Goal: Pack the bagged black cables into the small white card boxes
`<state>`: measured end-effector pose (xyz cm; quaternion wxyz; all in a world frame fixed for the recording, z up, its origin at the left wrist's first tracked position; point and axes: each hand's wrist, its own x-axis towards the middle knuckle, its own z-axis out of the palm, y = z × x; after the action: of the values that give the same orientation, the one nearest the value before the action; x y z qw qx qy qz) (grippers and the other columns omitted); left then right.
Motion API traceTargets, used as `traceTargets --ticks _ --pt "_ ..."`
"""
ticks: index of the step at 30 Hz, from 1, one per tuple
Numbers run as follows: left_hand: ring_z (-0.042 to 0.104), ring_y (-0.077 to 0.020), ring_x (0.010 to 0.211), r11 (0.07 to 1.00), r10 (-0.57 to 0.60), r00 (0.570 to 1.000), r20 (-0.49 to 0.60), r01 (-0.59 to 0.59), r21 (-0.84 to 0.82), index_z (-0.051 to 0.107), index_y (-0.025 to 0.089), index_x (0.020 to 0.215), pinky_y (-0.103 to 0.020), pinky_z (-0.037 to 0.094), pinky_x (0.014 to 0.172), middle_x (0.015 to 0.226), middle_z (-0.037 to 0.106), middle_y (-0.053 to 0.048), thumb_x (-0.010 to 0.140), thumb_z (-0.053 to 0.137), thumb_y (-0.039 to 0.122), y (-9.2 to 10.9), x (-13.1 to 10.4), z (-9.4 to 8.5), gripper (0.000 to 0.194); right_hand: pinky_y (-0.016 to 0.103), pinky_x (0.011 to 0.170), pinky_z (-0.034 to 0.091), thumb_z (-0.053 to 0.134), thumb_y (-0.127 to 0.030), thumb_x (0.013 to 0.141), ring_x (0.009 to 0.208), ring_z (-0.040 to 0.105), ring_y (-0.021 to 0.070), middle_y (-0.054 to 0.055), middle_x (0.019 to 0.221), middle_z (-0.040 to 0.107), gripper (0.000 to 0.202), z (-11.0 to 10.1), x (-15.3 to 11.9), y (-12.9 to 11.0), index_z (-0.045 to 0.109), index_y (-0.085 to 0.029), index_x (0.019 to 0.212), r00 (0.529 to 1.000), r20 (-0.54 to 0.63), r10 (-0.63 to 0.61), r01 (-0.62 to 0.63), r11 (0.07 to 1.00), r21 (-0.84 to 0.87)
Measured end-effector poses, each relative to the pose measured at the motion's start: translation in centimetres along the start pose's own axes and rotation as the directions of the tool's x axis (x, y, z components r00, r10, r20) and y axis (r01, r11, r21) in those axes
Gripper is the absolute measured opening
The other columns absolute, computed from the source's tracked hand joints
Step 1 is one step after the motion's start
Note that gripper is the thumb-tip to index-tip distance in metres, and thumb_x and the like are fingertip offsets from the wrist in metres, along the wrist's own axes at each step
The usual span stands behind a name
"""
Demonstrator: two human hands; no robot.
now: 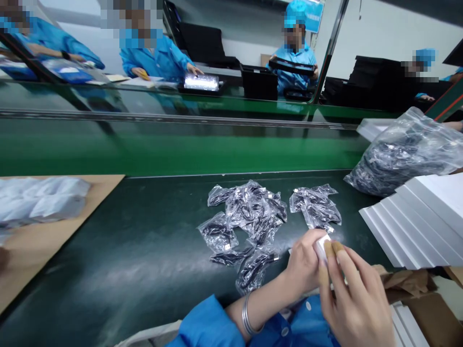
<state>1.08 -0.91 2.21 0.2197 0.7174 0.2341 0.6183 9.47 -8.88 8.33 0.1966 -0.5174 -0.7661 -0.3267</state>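
Note:
My left hand, with silver bangles on its wrist, is closed around a small white piece whose kind I cannot make out. From the other side my right hand pinches the same piece, tan covers on its fingertips. Most of the white piece is hidden by the fingers. Just beyond my hands lies a pile of black USB cables in clear plastic bags. A smaller group of bagged cables rests to its right on the dark green table.
At the right, a large clear bag of cables stands behind stacked white boxes. White wrapped packs lie on cardboard at the left. Beyond a green conveyor line, people in blue work with black trays.

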Motion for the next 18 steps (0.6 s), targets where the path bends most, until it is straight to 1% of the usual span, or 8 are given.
traceTargets --ticks 3,6,9,11,13,15,16,18 --pt "0.063 -0.0166 0.073 0.999 -0.029 1.000 -0.003 0.029 -0.045 0.034 0.023 0.128 -0.029 0.056 0.062 0.093 0.061 -0.003 0.088 0.062 0.027 -0.1 -0.5 0.4 0.048 0.037 0.077 0.055 0.057 -0.014 0.089 0.113 0.060 0.0291 0.016 0.119 0.064 0.015 0.5 -0.7 -0.6 0.065 -0.013 0.101 0.997 0.034 -0.064 0.065 0.998 0.000" --pt "0.064 -0.0172 0.076 0.999 -0.035 0.999 -0.037 0.033 -0.034 0.030 0.023 0.130 -0.030 0.056 0.064 0.096 0.062 -0.003 0.087 0.066 0.028 -0.2 -1.0 0.7 0.056 0.036 0.077 0.057 0.054 -0.010 0.089 0.112 0.061 0.0276 0.016 0.115 0.066 0.021 0.9 -0.8 -0.8 0.064 -0.010 0.108 0.999 0.008 -0.041 0.041 0.999 0.031" --pt "0.067 -0.0193 0.085 1.000 -0.010 1.000 0.025 0.009 0.013 0.028 0.021 0.134 -0.033 0.058 0.071 0.104 0.063 -0.008 0.095 0.051 0.030 -0.4 -1.0 0.4 0.046 0.035 0.078 0.058 0.058 -0.008 0.088 0.102 0.064 0.0237 0.013 0.107 0.067 0.026 1.0 -0.5 0.1 0.062 -0.013 0.113 0.991 -0.063 0.116 -0.100 0.972 0.212" --pt "0.067 -0.0229 0.097 0.998 -0.006 0.989 0.145 -0.003 0.060 0.026 0.019 0.138 -0.039 0.059 0.080 0.114 0.062 -0.013 0.097 0.047 0.031 -0.7 -0.9 0.0 0.048 0.034 0.077 0.058 0.059 -0.013 0.090 0.096 0.065 0.0205 0.013 0.109 0.065 0.022 1.2 -0.4 0.9 0.064 -0.016 0.111 0.959 -0.071 0.274 -0.241 0.924 0.298" --pt "0.066 -0.0266 0.106 0.996 0.000 0.954 0.301 -0.028 0.090 0.023 0.020 0.141 -0.044 0.059 0.085 0.121 0.060 -0.015 0.095 0.053 0.034 -0.9 -0.7 -0.5 0.056 0.030 0.069 0.057 0.058 -0.024 0.093 0.086 0.067 0.0181 0.012 0.109 0.065 0.025 1.5 -0.8 1.7 0.063 -0.018 0.117 0.914 0.016 0.405 -0.393 0.875 0.284" --pt "0.064 -0.0279 0.111 0.995 -0.023 0.885 0.465 -0.025 0.095 0.022 0.022 0.143 -0.047 0.058 0.090 0.127 0.059 -0.016 0.094 0.058 0.035 -0.9 -0.4 -1.0 0.063 0.024 0.061 0.056 0.054 -0.035 0.095 0.077 0.068 0.0155 0.011 0.106 0.067 0.036 1.6 -1.5 2.7 0.059 -0.018 0.126 0.853 0.169 0.493 -0.521 0.796 0.308" --pt "0.062 -0.0280 0.114 0.995 -0.050 0.846 0.531 -0.004 0.101 0.022 0.023 0.145 -0.048 0.057 0.093 0.130 0.058 -0.015 0.092 0.060 0.036 -0.9 -0.3 -1.5 0.066 0.023 0.060 0.056 0.054 -0.039 0.095 0.076 0.068 0.0152 0.010 0.105 0.069 0.040 1.5 -2.0 3.4 0.059 -0.017 0.128 0.819 0.250 0.516 -0.573 0.736 0.360" --pt "0.057 -0.0281 0.124 0.989 -0.126 0.767 0.630 0.044 0.144 0.022 0.027 0.148 -0.050 0.052 0.101 0.139 0.055 -0.013 0.089 0.066 0.037 -0.7 -0.2 -2.8 0.074 0.022 0.064 0.057 0.056 -0.044 0.092 0.083 0.069 0.0163 0.009 0.112 0.069 0.042 0.6 -3.2 5.4 0.061 -0.018 0.125 0.747 0.377 0.548 -0.664 0.580 0.472"
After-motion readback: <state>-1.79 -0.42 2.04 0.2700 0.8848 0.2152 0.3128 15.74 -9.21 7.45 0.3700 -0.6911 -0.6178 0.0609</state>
